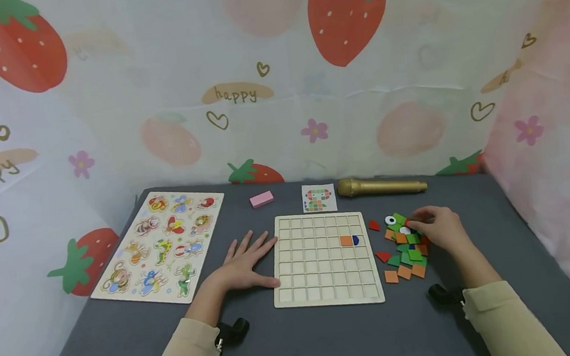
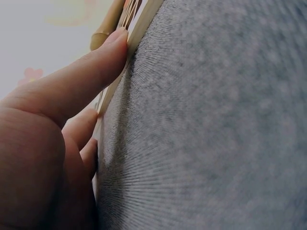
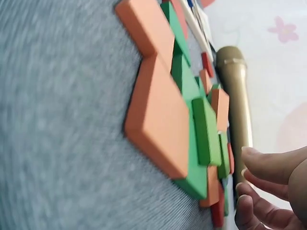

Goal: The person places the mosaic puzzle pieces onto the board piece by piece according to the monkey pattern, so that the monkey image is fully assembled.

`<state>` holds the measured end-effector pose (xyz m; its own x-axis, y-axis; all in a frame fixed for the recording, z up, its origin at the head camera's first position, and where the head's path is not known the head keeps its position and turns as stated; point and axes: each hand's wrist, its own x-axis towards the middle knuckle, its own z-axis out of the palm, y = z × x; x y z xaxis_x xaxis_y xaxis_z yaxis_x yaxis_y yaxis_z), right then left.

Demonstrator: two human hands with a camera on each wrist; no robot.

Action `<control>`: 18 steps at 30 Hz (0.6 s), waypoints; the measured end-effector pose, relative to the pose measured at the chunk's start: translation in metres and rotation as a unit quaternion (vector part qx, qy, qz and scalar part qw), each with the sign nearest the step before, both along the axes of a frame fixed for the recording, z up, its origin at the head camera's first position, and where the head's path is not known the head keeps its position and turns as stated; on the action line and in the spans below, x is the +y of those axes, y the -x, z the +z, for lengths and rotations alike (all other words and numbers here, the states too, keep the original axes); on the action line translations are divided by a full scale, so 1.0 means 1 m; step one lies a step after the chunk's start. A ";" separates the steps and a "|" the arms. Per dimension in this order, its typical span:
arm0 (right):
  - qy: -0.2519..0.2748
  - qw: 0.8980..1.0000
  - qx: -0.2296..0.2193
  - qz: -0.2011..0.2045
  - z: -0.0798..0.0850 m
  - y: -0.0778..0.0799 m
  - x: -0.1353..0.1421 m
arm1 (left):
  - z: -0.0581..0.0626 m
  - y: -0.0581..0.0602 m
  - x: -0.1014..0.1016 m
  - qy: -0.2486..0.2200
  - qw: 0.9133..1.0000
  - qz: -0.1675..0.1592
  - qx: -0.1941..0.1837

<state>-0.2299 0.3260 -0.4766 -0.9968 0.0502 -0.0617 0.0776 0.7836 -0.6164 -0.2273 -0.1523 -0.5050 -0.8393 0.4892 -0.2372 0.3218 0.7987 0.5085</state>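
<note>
My left hand lies with fingers spread at the left side of a pale wooden grid board. Its thumb touches the board's edge in the left wrist view. On the board sit an orange square tile and, beside it, a dark blue half-round tile. To the right, my right hand reaches over the far side of a loose pile of green, orange and red tiles. Its thumb and fingers are bent, fingertips close to a red piece, with nothing visible between them in the right wrist view.
A gold microphone lies behind the board, next to a small picture card. Left of that is a pink block. A board of cartoon insect pieces occupies the left side. Two white round pieces lie among the tiles.
</note>
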 end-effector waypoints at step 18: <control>-0.002 0.999 -0.038 -0.017 -0.010 0.007 0.006 | 0.001 0.001 -0.001 -0.006 1.000 -0.001 -0.002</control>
<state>-0.2370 0.3320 -0.4864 -0.9870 0.0852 -0.1364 0.1510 0.7822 -0.6044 -0.2283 -0.1531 -0.5042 -0.8370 0.4940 -0.2354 0.3211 0.7917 0.5197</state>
